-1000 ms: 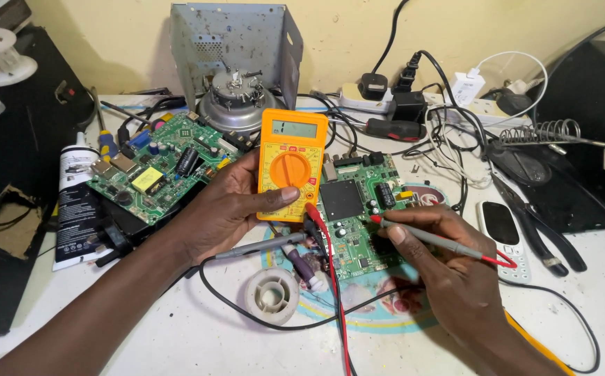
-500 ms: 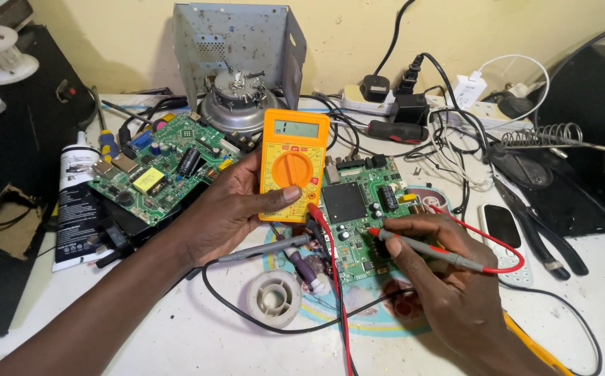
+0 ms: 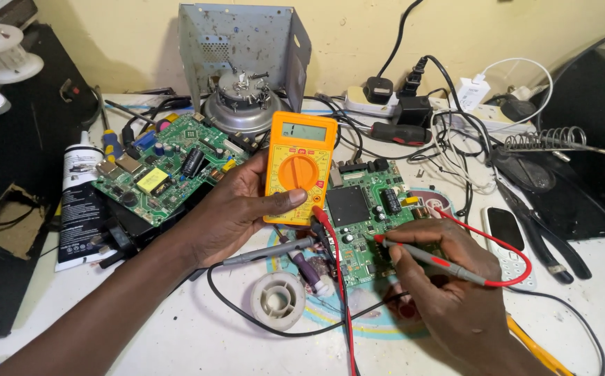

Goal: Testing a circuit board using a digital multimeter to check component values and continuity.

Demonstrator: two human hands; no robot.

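My left hand grips an orange multimeter by its lower left side, thumb near the round dial, holding it upright over the bench. My right hand holds a red test probe like a pen, its tip touching the green circuit board just right of the large black chip. A red lead runs down from the meter's base. A grey-handled black probe lies loose on the table below my left hand.
A second green circuit board lies at the left beside a black-and-white tube. Behind stand a metal housing, a power strip and a soldering iron stand. A solder spool, pliers and a phone lie nearby.
The red probe tip has shifted slightly left across the board toward the black chip. My left hand and the meter have stayed in place.
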